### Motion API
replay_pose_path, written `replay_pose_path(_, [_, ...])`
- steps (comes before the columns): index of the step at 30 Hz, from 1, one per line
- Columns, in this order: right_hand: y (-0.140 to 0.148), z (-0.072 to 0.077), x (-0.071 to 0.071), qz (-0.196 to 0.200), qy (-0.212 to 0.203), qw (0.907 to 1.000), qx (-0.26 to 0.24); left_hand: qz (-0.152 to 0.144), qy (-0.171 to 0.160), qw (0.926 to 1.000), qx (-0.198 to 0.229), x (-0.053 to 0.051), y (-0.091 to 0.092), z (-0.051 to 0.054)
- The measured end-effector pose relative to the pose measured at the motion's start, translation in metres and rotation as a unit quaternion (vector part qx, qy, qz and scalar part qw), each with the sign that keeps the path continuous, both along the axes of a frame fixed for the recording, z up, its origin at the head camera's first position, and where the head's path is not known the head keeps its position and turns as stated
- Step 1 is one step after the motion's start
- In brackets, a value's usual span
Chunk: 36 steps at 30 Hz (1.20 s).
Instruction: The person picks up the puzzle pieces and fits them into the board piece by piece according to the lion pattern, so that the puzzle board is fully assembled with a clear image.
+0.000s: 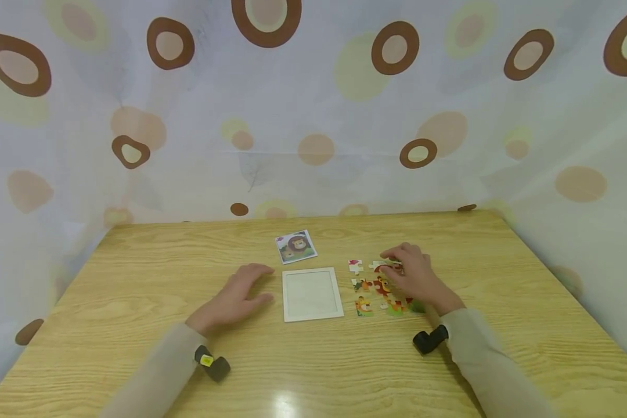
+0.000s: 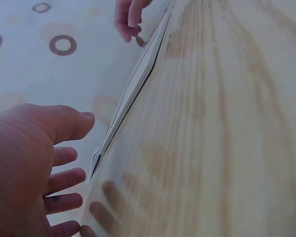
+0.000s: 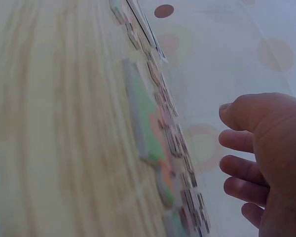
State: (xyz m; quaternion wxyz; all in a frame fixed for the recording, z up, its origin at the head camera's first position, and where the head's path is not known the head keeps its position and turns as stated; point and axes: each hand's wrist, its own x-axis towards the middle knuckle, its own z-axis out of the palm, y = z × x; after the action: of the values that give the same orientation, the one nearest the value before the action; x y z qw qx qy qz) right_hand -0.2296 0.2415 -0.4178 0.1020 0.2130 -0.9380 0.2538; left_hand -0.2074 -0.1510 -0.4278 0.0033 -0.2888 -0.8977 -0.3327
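Left of a white square frame (image 1: 287, 296), my left hand (image 1: 236, 299) hovers near the wooden table with fingers relaxed and nothing held. In the left wrist view its thumb (image 2: 74, 121) and fingers stand apart from the frame's edge (image 2: 133, 84). My right hand (image 1: 415, 276) is above several jigsaw puzzle pieces (image 1: 363, 306) to the frame's right and hides some of them. From the right wrist view, its loosely bent fingers (image 3: 244, 168) hold nothing and stay apart from the pieces; a green-topped piece (image 3: 144, 111) lies nearest the camera.
A small picture card (image 1: 296, 247) with a lion on it lies behind the frame. The wooden table (image 1: 313, 371) ends at a patterned cloth (image 1: 313, 116) hanging at the back and sides. Black wrist cameras (image 1: 431, 339) sit on both sleeves.
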Motion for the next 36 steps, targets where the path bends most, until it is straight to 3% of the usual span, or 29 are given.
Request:
replay_pose_path(9, [-0.014, -0.002, -0.011, 0.010, -0.018, 0.9996, 0.017, -0.008, 0.006, 0.9999, 0.004, -0.001, 0.011, -0.003])
replay_pose_path(16, [-0.022, -0.004, -0.016, 0.024, -0.048, 0.9985, 0.014, -0.010, -0.008, 0.9999, -0.003, -0.001, 0.019, -0.003])
replay_pose_path(36, [-0.035, -0.002, -0.028, 0.039, -0.098, 0.9943, 0.014, -0.006, -0.013, 0.9994, -0.032, -0.003, 0.018, -0.010])
